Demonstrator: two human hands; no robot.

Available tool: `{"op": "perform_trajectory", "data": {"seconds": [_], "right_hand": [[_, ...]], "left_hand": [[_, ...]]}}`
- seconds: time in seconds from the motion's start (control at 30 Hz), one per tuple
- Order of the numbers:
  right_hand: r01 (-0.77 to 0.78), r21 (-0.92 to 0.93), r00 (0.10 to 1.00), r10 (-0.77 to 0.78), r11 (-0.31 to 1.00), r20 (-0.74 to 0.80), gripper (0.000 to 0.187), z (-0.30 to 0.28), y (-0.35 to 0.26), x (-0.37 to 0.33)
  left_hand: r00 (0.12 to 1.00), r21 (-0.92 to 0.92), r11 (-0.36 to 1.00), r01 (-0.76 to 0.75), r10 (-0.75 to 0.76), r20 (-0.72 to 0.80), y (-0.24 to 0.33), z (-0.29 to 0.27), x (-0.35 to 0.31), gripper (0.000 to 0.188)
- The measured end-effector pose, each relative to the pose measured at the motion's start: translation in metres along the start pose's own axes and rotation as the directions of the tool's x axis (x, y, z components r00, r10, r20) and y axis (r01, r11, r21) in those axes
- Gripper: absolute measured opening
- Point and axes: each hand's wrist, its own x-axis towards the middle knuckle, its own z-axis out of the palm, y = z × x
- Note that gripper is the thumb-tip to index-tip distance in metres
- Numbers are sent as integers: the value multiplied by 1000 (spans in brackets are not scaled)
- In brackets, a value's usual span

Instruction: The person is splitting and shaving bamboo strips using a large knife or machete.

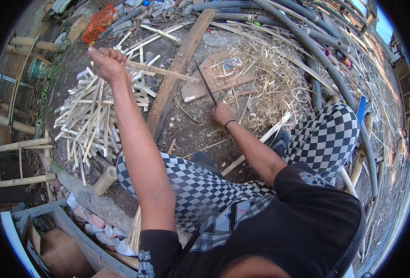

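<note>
My left hand (108,65), stretched out at the far left, is closed around one end of a flat, pale bamboo strip (163,72). The strip crosses above a long wooden plank (179,69), and its free end comes close to the blade in my right hand. My right hand (222,114) grips a knife (206,85) with a long, thin, dark blade pointing up and to the left; its handle is hidden in the fist. Beside my left forearm lies a heap of cut bamboo strips (91,113). Under the blade's far side is a flat brown board (219,76).
Curly bamboo shavings (279,88) cover the ground at right. Long grey-green bamboo poles (302,37) curve around the back and right. An orange crate (98,23) stands at far left, a bamboo stub (105,180) near my knee, and a cardboard box (63,252) at lower left.
</note>
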Motion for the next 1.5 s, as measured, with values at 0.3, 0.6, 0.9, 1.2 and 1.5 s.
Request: {"op": "perform_trajectory", "data": {"seconds": [0.3,0.6,0.9,1.2,1.5], "right_hand": [[-57,172,993,38,983,113,44,-13,-36,-12],[430,237,903,-417,871,-104,32,-74,-158,-54],[215,90,975,-219,972,32,33,-36,-84,2],[382,216,924,-369,899,-100,31,-43,-138,-50],[161,-3,987,-161,987,25,30,-34,-92,-24]], "left_hand": [[967,-215,975,51,6,255,-8,30,-13,49],[988,-8,997,-83,83,129,-12,5,1,61],[994,-36,996,-82,84,76,-25,13,1,58],[997,-4,997,-75,75,-28,-12,-8,9,57],[998,-83,995,-56,56,1,-24,-14,11,56]]}}
